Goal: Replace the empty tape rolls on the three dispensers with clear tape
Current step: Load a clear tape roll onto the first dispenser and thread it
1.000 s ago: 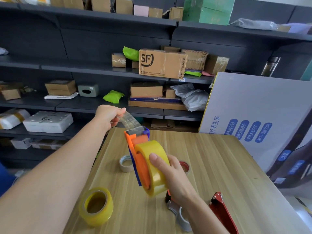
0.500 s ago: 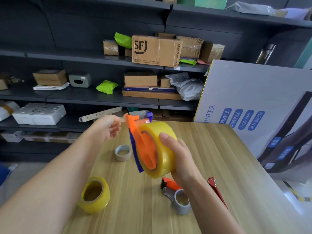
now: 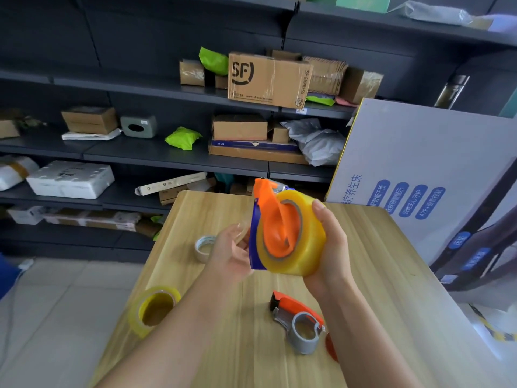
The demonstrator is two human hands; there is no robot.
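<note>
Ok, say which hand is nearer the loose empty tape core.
Left. The left hand is just right of the core; the right hand grips the tape roll farther right.

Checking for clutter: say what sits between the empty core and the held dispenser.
Head view: only the left hand lies between the empty core and the dispenser.

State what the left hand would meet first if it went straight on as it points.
The orange dispenser, at its blue edge; the left hand looks nearly against it, though depth is unclear.
</note>
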